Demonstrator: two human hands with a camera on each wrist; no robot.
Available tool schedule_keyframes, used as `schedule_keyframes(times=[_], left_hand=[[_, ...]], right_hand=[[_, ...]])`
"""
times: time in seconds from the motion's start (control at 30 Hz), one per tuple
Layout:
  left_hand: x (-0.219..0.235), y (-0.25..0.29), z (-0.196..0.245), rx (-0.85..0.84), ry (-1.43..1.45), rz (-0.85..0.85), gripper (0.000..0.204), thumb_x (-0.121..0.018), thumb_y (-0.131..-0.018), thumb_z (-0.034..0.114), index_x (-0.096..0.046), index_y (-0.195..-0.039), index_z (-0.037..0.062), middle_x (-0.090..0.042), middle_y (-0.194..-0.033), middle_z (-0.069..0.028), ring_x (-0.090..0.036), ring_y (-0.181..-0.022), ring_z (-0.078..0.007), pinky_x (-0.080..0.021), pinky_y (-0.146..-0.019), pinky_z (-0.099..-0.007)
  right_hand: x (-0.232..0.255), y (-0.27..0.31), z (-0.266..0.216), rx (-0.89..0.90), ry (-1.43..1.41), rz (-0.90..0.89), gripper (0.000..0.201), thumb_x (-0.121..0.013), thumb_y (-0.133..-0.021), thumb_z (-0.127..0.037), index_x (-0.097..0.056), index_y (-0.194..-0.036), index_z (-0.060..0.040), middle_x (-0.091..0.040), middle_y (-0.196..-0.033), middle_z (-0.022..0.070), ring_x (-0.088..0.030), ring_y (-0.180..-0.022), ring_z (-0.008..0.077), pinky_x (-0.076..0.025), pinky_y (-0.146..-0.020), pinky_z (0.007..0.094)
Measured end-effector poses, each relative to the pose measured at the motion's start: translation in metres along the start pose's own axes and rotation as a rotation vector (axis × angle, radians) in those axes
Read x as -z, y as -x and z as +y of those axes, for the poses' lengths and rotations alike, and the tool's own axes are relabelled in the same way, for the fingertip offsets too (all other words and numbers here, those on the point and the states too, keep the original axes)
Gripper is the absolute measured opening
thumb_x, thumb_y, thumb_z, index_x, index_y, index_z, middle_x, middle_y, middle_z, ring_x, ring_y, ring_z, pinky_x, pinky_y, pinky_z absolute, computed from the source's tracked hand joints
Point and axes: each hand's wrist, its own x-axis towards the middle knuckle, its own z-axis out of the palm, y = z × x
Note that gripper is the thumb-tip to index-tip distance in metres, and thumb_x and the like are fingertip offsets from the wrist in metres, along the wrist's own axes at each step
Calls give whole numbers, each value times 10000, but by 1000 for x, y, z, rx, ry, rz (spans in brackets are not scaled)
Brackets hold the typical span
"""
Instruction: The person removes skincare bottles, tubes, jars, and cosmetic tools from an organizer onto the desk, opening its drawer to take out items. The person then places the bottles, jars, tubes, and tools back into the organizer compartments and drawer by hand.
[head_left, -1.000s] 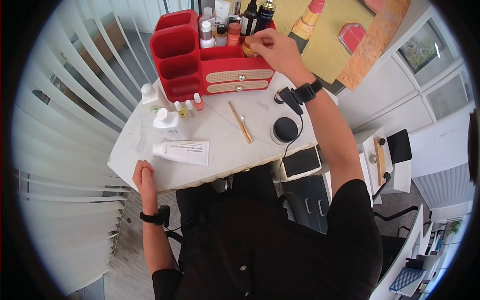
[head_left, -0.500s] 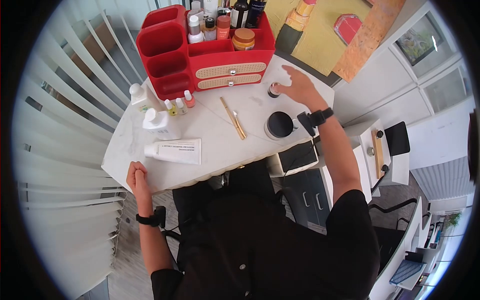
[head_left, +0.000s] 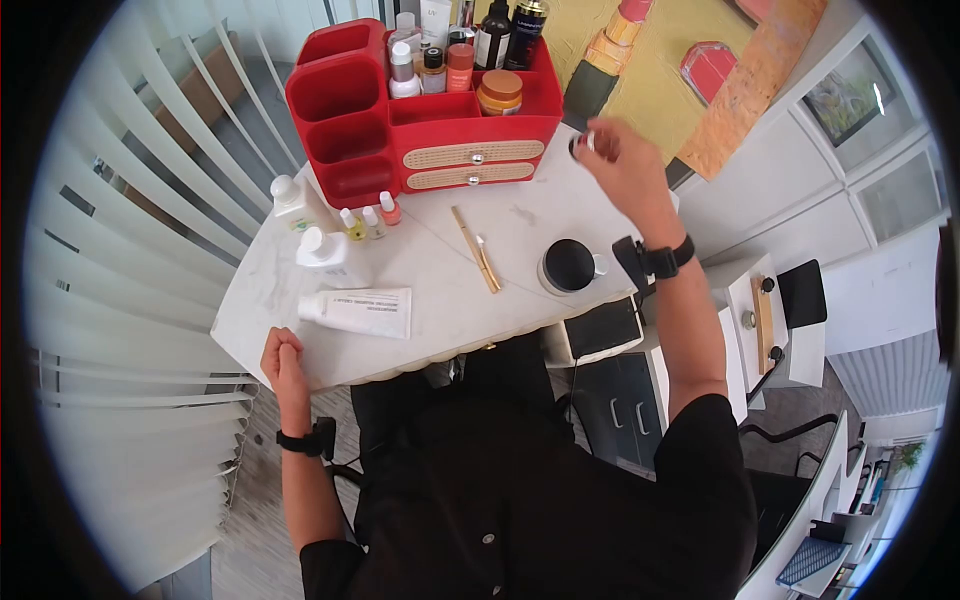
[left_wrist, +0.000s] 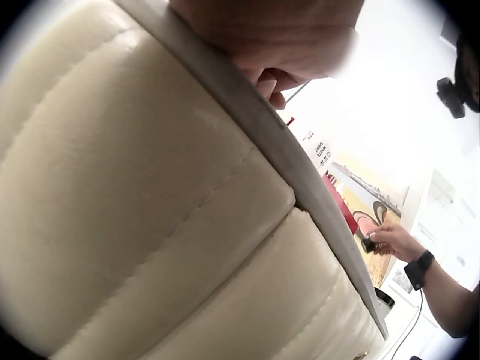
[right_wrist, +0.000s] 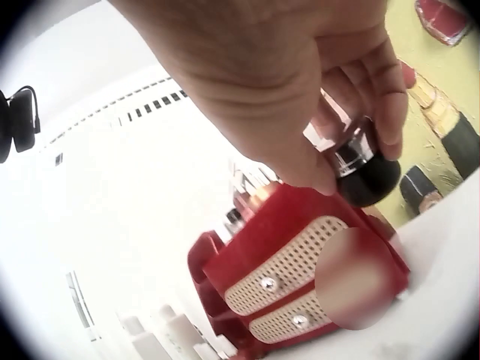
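My right hand (head_left: 632,180) pinches a small cosmetic container (right_wrist: 369,181) with a rounded black end and a silver band; its upper part is mostly covered by the fingers. Container and hand are above the table's back right, beside the red organizer (head_left: 425,132). An amber jar with an orange-brown lid (head_left: 500,90) sits in the organizer's front right compartment. My left hand (head_left: 284,360) rests loosely curled at the table's front left edge, holding nothing. Nearest to it lies a white tube (head_left: 365,312).
Two white bottles (head_left: 330,258) and several nail polish bottles (head_left: 389,208) stand left. Gold slim sticks (head_left: 475,250) lie mid-table. A black-lidded jar (head_left: 568,266) stands front right. More bottles (head_left: 492,40) fill the organizer's back; a painted board (head_left: 640,110) is behind.
My right hand left the amber jar in the organizer, moved down to the small container on the table, gripped it and raised it toward the back right. The left hand stayed in place.
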Motion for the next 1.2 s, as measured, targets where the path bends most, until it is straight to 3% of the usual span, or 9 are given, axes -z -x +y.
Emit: schedule_keyframes(times=[0.07, 0.2, 0.37, 0.47, 0.87, 0.9, 0.97, 1.07, 1.2], left_hand=[[1, 0, -2, -6, 0, -3, 174, -425, -929, 8, -474, -776, 74, -404, -741, 53, -308, -681, -39, -238, -602, -227], [0, 1, 2, 15, 15, 8, 174, -427, -935, 15, -484, -781, 72, -408, -752, 53, -310, -687, -39, -238, -606, -228], [-1, 2, 3, -20, -7, 8, 170, -430, -938, 18, -500, -791, 66, -412, -759, 54, -310, -688, -38, -238, -606, -228], [0, 2, 2, -33, -8, 5, 171, -432, -936, 15, -502, -787, 63, -413, -756, 54, -308, -683, -38, -238, -604, -229], [-1, 2, 4, -30, -14, -1, 175, -434, -934, 19, -500, -777, 61, -416, -736, 50, -316, -668, -46, -250, -600, -236], [-1, 2, 5, -34, -14, -4, 174, -435, -934, 21, -501, -778, 60, -417, -736, 48, -319, -670, -48, -253, -602, -238], [-3, 2, 7, -35, -14, 3, 172, -435, -933, 22, -501, -778, 59, -417, -736, 47, -324, -674, -50, -257, -606, -240], [-2, 3, 9, -22, -22, 3, 168, -435, -930, 21, -502, -780, 56, -418, -737, 44, -330, -682, -53, -263, -614, -241], [-3, 3, 12, -17, -36, 3, 162, -432, -925, 16, -501, -782, 51, -419, -739, 40, -332, -689, -58, -269, -625, -242]], right_hand=[[12, -17, -26, 112, -147, 142, 315, -783, -833, -162, -687, -1085, 0, -691, -809, 96, -678, -706, 241, -549, -673, 327], [4, -55, -40, 198, -226, 138, 346, -777, -835, -177, -688, -1118, 1, -687, -816, 93, -672, -728, 232, -550, -694, 334], [-14, -84, -36, 195, 5, -86, 377, -744, -852, -273, -714, -1159, -57, -716, -873, 95, -694, -827, 271, -557, -797, 374], [-14, -90, -32, 194, 143, -188, 403, -749, -862, -281, -714, -1191, -51, -698, -861, 93, -676, -810, 234, -538, -774, 350], [-13, -106, -24, 242, 180, -358, 357, -717, -879, -255, -734, -1161, -37, -747, -934, 139, -714, -868, 300, -548, -799, 378], [-12, -110, -25, 246, 181, -359, 357, -717, -879, -255, -734, -1161, -37, -747, -934, 139, -714, -868, 300, -548, -799, 378], [-11, -122, -28, 292, 207, -142, 339, -713, -891, -272, -745, -1133, -37, -755, -934, 140, -720, -853, 307, -556, -787, 384], [-17, -150, -45, 376, 90, 1, 326, -705, -905, -303, -759, -1093, -42, -761, -934, 140, -728, -851, 305, -567, -771, 392], [-38, -179, -85, 395, 211, -79, 332, -701, -909, -336, -771, -1074, -55, -766, -944, 128, -734, -866, 294, -574, -772, 395]])
